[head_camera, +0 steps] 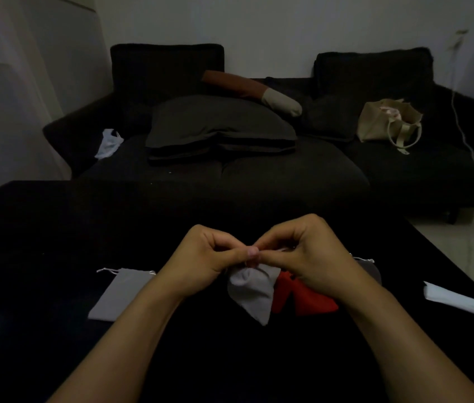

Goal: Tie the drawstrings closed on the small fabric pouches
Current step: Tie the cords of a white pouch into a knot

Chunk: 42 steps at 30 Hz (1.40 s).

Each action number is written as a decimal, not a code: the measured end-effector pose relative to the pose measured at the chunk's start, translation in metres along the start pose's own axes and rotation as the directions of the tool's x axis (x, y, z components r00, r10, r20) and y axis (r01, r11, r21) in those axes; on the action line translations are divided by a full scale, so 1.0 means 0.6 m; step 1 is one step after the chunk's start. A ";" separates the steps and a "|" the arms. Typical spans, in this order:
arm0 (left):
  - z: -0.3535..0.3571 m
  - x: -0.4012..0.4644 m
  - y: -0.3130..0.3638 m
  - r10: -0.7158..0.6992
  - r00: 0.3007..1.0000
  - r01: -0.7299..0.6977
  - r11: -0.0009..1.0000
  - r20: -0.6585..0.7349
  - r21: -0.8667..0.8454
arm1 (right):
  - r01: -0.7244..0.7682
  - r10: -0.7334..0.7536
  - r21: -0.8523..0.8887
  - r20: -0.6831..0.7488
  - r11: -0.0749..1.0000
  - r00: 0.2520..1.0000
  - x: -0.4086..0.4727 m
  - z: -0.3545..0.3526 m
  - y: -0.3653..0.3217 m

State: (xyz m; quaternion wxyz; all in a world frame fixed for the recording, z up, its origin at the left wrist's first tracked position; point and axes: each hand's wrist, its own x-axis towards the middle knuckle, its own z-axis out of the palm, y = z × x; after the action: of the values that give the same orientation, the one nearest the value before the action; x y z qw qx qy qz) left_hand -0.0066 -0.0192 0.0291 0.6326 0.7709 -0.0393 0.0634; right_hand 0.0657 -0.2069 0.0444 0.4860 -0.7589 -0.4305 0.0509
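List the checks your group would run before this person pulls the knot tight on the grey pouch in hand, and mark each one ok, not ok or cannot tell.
1. Both hands on the work: ok. The left hand and right hand pinch together at the neck of the held grey pouch.
2. Pouch mouth gathered: ok, the fabric is bunched under the fingers.
3. Drawstring ends crossed into a knot: cannot tell, the fingers hide them.
4. Red pouch out of the way: not ok, it lies right beside and partly under the held pouch.
5. Flat grey pouch on the left waiting: ok, mouth ungathered, cords loose.
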 end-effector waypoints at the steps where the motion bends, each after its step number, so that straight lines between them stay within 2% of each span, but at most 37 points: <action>1: -0.001 -0.001 0.000 -0.010 1.000 0.010 1.000 0.012 0.002 | 0.001 -0.001 -0.012 -0.004 1.000 1.000 0.000 0.001 -0.002; 3: -0.006 -0.002 0.001 -0.029 0.998 0.030 1.000 0.053 -0.010 | 0.008 -0.007 0.019 -0.031 1.000 0.999 -0.002 0.001 -0.003; 6: -0.009 -0.004 0.006 -0.045 0.995 0.056 0.989 0.087 -0.134 | -0.042 0.056 0.193 -0.066 0.980 0.996 -0.001 -0.003 -0.007; 10: -0.002 -0.002 0.016 -0.144 0.987 0.160 0.929 0.073 -0.335 | -0.226 0.215 0.434 0.075 0.872 0.974 0.003 0.006 -0.011; 14: 0.009 -0.004 0.021 -0.197 0.976 0.216 0.838 0.093 -0.500 | -0.252 0.209 0.559 0.141 0.790 0.968 0.005 0.011 -0.016; 19: 0.017 -0.002 0.017 -0.219 0.973 0.224 0.806 0.076 -0.548 | -0.262 0.213 0.652 0.155 0.712 0.965 0.005 0.009 -0.016; 22: 0.013 0.000 0.013 -0.224 0.974 0.210 0.806 0.042 -0.554 | -0.235 0.210 0.534 0.108 0.812 0.972 0.003 0.000 -0.014; 24: 0.009 0.003 0.009 -0.242 0.970 0.187 0.799 -0.020 -0.571 | -0.215 0.220 0.322 0.021 0.922 0.975 0.001 -0.012 -0.004; 26: 0.005 0.005 0.006 -0.250 0.965 0.164 0.804 -0.075 -0.572 | -0.208 0.210 0.072 -0.029 0.976 0.977 -0.001 -0.022 0.003; 28: 0.005 0.006 0.003 -0.243 0.964 0.153 0.838 -0.106 -0.524 | -0.180 0.177 -0.084 -0.042 0.980 0.983 -0.004 -0.023 0.005; 32: 0.007 0.005 0.001 -0.194 0.971 0.124 0.906 -0.138 -0.404 | -0.084 0.076 -0.151 -0.054 0.985 0.996 -0.003 -0.020 -0.001; 36: 0.009 0.006 0.001 -0.126 0.984 0.102 0.979 -0.128 -0.176 | 0.007 -0.006 -0.286 0.005 0.958 1.000 -0.001 -0.018 -0.020; 39: 0.010 0.003 0.002 -0.077 0.996 0.076 0.997 -0.047 -0.019 | 0.086 -0.076 -0.406 0.041 0.910 0.996 0.004 -0.011 -0.027; 42: 0.010 -0.002 0.005 -0.087 0.987 0.085 0.996 0.133 0.022 | 0.089 -0.078 -0.423 0.043 0.902 0.996 0.005 -0.003 -0.021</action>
State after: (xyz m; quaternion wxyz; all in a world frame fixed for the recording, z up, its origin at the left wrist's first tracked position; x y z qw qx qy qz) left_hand -0.0080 -0.0257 0.0304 0.6244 0.7795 -0.0479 -0.0154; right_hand 0.0608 -0.2040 0.0559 0.3059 -0.8266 -0.4691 -0.0553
